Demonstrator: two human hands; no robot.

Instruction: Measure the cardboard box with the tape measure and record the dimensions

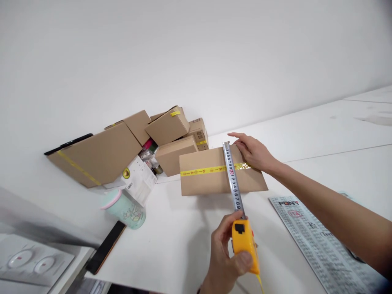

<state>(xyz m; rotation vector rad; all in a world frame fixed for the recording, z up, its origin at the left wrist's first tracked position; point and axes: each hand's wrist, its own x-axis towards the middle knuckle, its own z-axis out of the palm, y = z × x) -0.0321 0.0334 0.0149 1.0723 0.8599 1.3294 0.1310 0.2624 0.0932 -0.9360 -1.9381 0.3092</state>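
Observation:
My left hand [225,253] is wrapped round a yellow tape measure [245,245], with the thumb pressed on its side. The metal blade [233,179] runs out across the face of a brown cardboard box [205,163] that has a yellow printed tape strip along it. The blade's hooked tip lies at the box's far edge. At that edge, right of the blade, my right hand [252,153] grips the box's upper right part with its index finger stretched out. Some of its fingertips are hidden. A yellow strap hangs from the tape measure.
Several cardboard boxes [170,126] are stacked against the wall at back left. Before them stand a white box [137,179] and a mint cup [127,208] with a pink rim. A printed mat [324,241] lies at right on the white table [153,257].

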